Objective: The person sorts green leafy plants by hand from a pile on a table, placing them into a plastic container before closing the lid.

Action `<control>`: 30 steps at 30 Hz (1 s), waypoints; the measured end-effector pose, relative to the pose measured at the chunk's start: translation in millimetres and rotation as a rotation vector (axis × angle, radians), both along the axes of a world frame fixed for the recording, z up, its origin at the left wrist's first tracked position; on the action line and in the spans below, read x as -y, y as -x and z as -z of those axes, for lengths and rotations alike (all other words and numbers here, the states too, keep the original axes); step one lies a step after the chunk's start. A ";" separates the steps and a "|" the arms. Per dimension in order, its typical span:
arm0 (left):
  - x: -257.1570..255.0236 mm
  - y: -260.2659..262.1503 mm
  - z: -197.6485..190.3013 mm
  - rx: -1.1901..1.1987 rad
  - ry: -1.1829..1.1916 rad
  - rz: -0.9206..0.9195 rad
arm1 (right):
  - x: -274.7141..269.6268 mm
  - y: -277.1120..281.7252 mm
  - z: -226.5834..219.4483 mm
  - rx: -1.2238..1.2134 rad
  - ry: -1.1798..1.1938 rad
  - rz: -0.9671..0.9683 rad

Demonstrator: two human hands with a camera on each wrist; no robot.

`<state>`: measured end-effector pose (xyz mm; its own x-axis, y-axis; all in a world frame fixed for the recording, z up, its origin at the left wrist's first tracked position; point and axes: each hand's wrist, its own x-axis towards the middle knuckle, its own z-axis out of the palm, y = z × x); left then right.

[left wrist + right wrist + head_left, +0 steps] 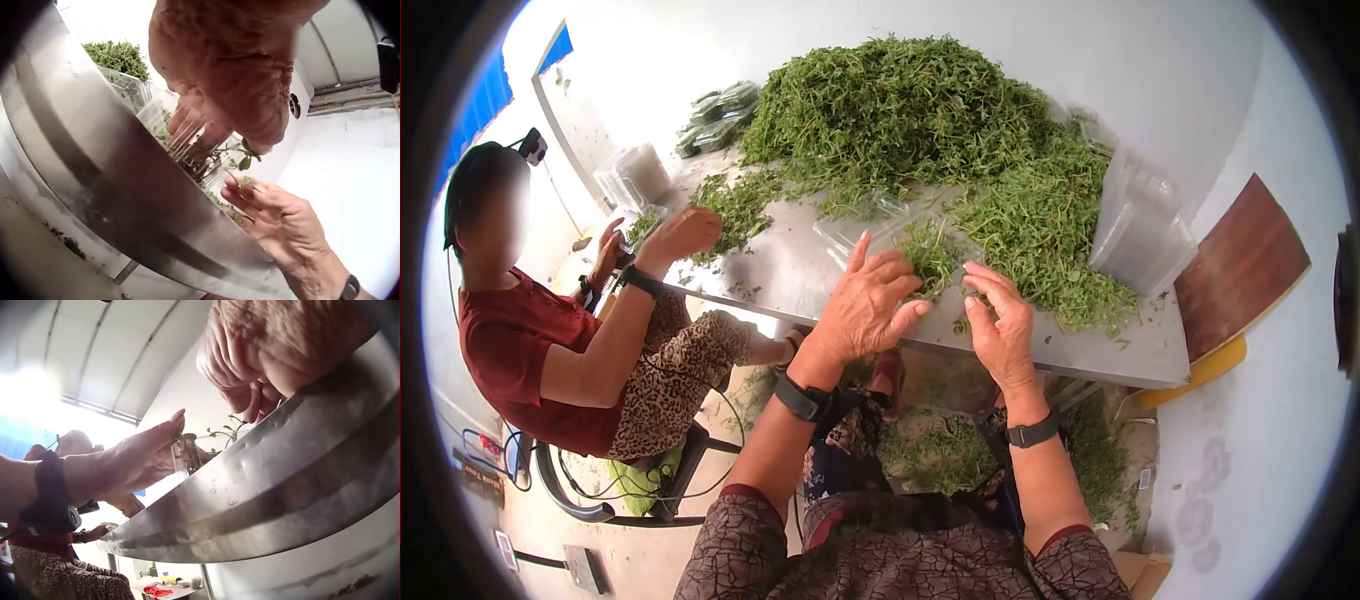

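Observation:
My left hand [868, 308] is over the front part of the metal table, its thumb standing away from the fingers. Its fingertips reach into a clear plastic box [150, 114], against a bunch of leafy green sprigs [928, 250]. To the right, my right hand [1002, 330] has its fingers loosely bent, thumb apart, close beside the same greens. In the left wrist view a small leafy stem [244, 161] sticks out between the two hands. The left hand hides part of the box in the head view.
A large heap of greens [900, 110] covers the back of the table [770, 245]. Stacked clear boxes [1140, 220] stand at right, more [635, 175] at left near filled packs [720, 115]. Another person [550, 340] sits at left. A brown board [1240, 270] leans beside the table.

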<state>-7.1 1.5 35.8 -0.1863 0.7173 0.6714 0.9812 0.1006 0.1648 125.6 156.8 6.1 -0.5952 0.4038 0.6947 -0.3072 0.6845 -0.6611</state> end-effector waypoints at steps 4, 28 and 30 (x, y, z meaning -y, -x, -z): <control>1.8 8.5 -3.0 0.052 0.190 0.020 | 1.2 0.6 0.3 -0.003 -0.015 0.024; 43.6 10.6 -2.9 0.190 0.067 0.021 | -1.0 2.0 3.1 -0.020 0.074 -0.049; 42.7 9.2 -0.7 0.177 0.052 0.012 | 0.1 0.8 -0.1 -0.002 0.102 -0.057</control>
<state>-16.4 -41.2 36.5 -0.2894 0.7531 0.5908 0.9385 0.1017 0.3300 124.8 156.7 6.2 -0.6180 0.4376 0.6531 -0.3453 0.5953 -0.7256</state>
